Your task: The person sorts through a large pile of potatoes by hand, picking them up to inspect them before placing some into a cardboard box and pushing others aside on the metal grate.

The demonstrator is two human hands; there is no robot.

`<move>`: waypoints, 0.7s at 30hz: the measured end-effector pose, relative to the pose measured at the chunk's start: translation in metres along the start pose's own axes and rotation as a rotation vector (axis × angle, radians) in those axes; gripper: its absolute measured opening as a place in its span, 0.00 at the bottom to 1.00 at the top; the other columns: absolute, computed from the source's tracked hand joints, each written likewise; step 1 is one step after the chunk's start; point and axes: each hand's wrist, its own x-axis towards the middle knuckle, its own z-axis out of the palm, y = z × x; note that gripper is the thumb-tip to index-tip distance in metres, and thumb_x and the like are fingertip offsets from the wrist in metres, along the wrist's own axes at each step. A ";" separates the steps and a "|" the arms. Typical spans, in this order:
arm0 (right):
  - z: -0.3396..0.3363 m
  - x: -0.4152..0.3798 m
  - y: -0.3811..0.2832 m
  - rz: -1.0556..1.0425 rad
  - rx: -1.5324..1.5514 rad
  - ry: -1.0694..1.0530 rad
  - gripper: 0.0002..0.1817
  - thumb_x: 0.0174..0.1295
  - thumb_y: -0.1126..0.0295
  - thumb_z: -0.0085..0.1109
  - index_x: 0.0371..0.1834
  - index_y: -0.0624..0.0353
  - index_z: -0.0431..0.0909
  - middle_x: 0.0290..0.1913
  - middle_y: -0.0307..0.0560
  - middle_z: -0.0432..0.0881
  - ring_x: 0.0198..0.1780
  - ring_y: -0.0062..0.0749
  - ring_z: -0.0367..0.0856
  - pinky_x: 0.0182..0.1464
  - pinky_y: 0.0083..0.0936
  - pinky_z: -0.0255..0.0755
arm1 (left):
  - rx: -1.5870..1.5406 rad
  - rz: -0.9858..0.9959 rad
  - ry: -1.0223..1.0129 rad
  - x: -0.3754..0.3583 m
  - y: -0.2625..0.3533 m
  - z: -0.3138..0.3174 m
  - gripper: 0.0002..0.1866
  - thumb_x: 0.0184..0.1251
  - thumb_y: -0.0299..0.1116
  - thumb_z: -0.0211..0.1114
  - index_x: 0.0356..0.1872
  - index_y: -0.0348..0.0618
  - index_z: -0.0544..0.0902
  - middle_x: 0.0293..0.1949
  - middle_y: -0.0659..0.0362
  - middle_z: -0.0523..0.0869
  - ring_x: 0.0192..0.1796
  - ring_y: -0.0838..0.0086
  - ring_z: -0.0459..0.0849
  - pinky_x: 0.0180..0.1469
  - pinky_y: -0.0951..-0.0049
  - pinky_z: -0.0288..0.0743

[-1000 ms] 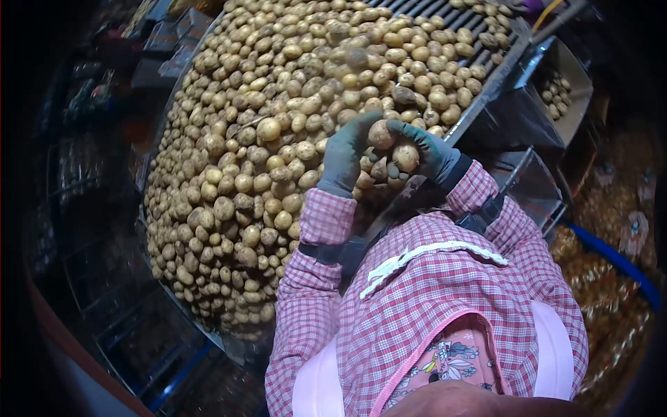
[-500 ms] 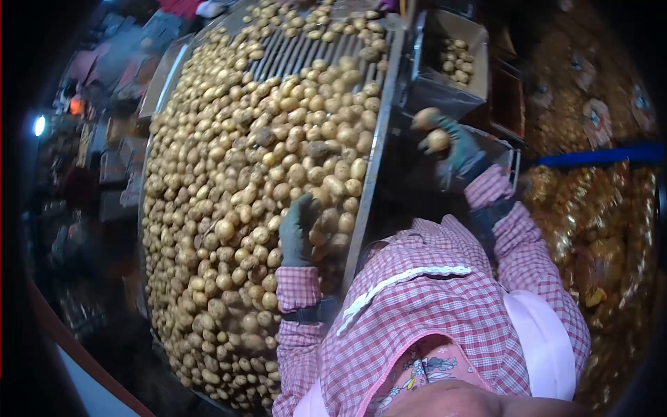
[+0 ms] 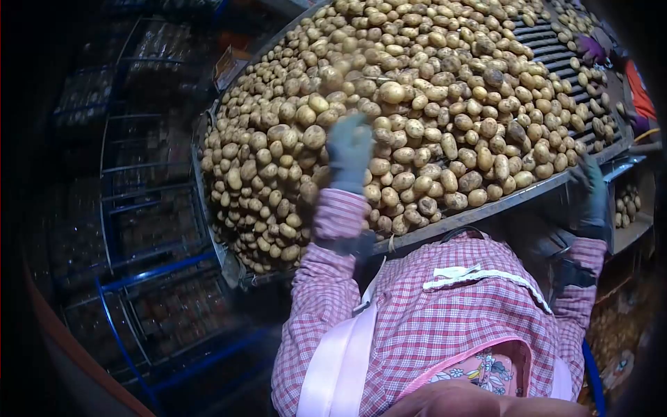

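Note:
A broad heap of potatoes [image 3: 410, 104] covers the metal sorting table in front of me. My left hand [image 3: 349, 149], in a grey-green glove, is over the near-left part of the heap, touching or just above the potatoes. Motion blurs its fingers, and whether it holds a potato cannot be seen. Just above it, a few potatoes are smeared by motion. My right hand [image 3: 592, 193], also gloved, is at the table's metal rim [image 3: 479, 212] on the right. Its fingers stretch up toward the rim, and no potato shows in them.
Right of my right hand is a crate [image 3: 636, 233] with several potatoes inside. Dark roller bars [image 3: 552, 45] show at the far right of the table. Beyond them are another person's purple gloves [image 3: 593, 50]. Blue metal frames [image 3: 156, 274] stand in the dark at left.
My view has swung left along the table. The two potatoes in my right hand are no longer visible, and that hand is now by the rim. My left hand has shifted across the heap.

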 end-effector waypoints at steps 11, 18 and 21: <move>0.372 -0.007 0.035 -0.148 -0.497 -0.734 0.27 0.67 0.55 0.65 0.65 0.59 0.80 0.50 0.45 0.87 0.45 0.25 0.85 0.48 0.22 0.79 | 0.538 -0.160 0.021 0.010 -0.025 -0.004 0.34 0.60 0.39 0.73 0.71 0.49 0.76 0.60 0.46 0.81 0.57 0.56 0.82 0.60 0.60 0.78; 0.465 0.037 0.087 -0.615 -1.223 -0.646 0.35 0.59 0.50 0.65 0.72 0.45 0.74 0.64 0.56 0.82 0.60 0.56 0.82 0.63 0.40 0.75 | -0.977 -0.726 0.219 0.001 0.004 -0.010 0.25 0.72 0.33 0.61 0.67 0.37 0.76 0.54 0.50 0.86 0.52 0.63 0.86 0.53 0.70 0.84; 0.449 0.035 0.057 -0.146 -0.541 -0.881 0.32 0.64 0.56 0.64 0.72 0.53 0.72 0.59 0.47 0.84 0.52 0.43 0.87 0.49 0.33 0.82 | -1.220 -0.932 0.212 -0.008 0.025 -0.035 0.22 0.77 0.39 0.58 0.65 0.39 0.79 0.55 0.52 0.86 0.52 0.62 0.87 0.51 0.67 0.86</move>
